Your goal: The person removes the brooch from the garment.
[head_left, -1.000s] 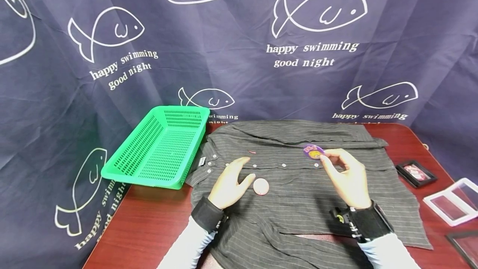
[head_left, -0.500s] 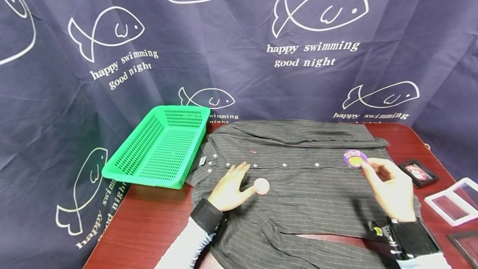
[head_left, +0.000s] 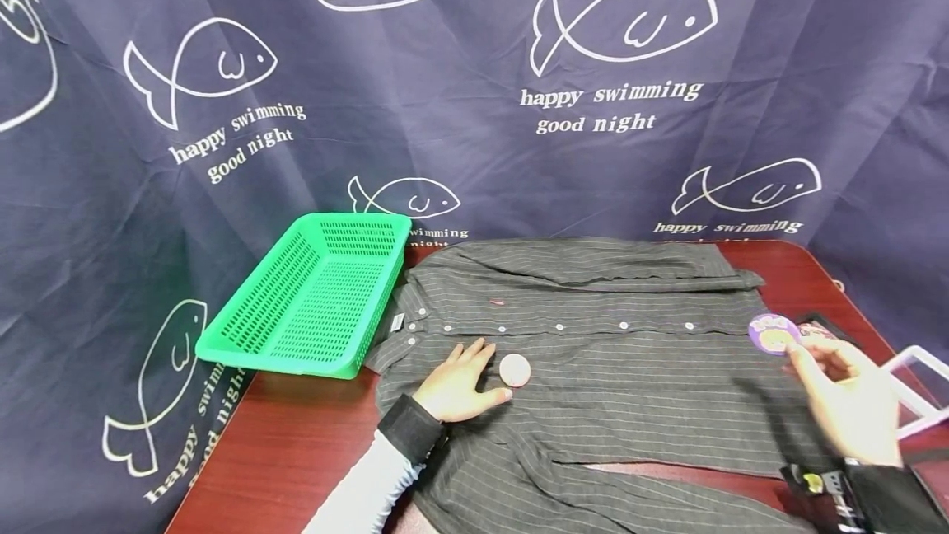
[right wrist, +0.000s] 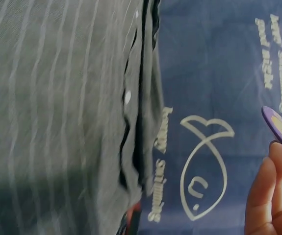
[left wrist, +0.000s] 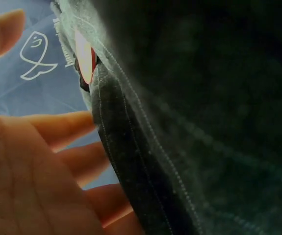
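Note:
A dark grey pinstriped button-up shirt [head_left: 630, 402] lies spread on the table. My right hand [head_left: 853, 394] pinches a round purple badge [head_left: 771, 334] by its edge, above the hem end of the shirt. In the right wrist view the badge [right wrist: 279, 126] appears nearly edge-on at the fingertips. My left hand [head_left: 455, 386], fingers extended, rests on the shirt near the collar end. Beside its thumb lies a round pale pink badge [head_left: 515, 370]. The left wrist view shows this badge [left wrist: 85, 56] edge-on with a red rim, just beyond the spread fingers.
To the left stands a green mesh basket [head_left: 326, 303] on the red-brown table [head_left: 289, 435]. A small dark frame with a red picture [head_left: 818, 325] and a white frame [head_left: 928, 420] lie at the right, partly behind my right hand. A blue fish-print curtain [head_left: 474, 105] hangs behind.
My right hand has carried the purple badge rightward, from over the shirt's button row to the hem end near the small dark frame. My left hand has come down onto the shirt.

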Tool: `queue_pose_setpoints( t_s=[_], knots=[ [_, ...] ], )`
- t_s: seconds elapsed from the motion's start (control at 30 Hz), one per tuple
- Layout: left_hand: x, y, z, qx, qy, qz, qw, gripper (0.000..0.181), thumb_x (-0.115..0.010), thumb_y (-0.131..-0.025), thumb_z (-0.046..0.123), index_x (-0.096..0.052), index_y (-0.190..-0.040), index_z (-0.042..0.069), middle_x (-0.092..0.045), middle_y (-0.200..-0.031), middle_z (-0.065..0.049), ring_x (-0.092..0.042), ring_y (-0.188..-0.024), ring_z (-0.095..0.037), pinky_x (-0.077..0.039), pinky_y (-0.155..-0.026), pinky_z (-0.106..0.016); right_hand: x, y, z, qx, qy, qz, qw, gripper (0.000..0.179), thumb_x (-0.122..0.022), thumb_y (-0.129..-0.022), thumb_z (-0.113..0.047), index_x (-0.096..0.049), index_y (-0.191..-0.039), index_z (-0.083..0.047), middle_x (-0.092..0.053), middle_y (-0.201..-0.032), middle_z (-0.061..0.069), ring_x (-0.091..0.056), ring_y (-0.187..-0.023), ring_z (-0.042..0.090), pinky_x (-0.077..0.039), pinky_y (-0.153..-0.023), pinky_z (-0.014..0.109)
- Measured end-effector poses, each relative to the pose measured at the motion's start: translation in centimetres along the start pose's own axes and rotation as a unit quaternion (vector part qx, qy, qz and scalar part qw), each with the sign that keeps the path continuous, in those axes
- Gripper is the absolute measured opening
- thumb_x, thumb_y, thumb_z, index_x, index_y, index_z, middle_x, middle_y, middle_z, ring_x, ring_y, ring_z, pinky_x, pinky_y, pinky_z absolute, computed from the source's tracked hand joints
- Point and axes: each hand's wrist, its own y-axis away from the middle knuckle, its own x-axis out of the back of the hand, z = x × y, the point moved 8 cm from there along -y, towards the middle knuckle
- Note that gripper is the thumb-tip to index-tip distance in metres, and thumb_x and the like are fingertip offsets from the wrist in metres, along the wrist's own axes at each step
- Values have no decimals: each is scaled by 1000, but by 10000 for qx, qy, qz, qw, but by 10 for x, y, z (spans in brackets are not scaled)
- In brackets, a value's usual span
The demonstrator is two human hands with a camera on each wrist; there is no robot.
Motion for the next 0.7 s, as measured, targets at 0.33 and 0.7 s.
queue_pose_setpoints(
  t_s=[0.33,0.7],
  knots=[
    [-5,-2,2,107,-429,-546,9975,80,-63,-85,55,-45,-146,6,-37,-156,-16,-33,-142,-48,-35,-113,-55,36,-4,43,-292,-278,-172,9990,44,-58,-92,-1,-60,-82,-44,-60,-63,-36,-57,-56,-19,-43,-49,4],
    [-10,-2,4,56,-1000,-662,9928,89,-71,-80,55,-41,-149,8,-34,-158,-15,-32,-143,-45,-36,-114,-50,65,-15,89,-468,-1942,-82,9798,58,-40,-89,13,-69,-71,-34,-65,-57,-23,-59,-50,-13,-44,-46,4]
  ],
)
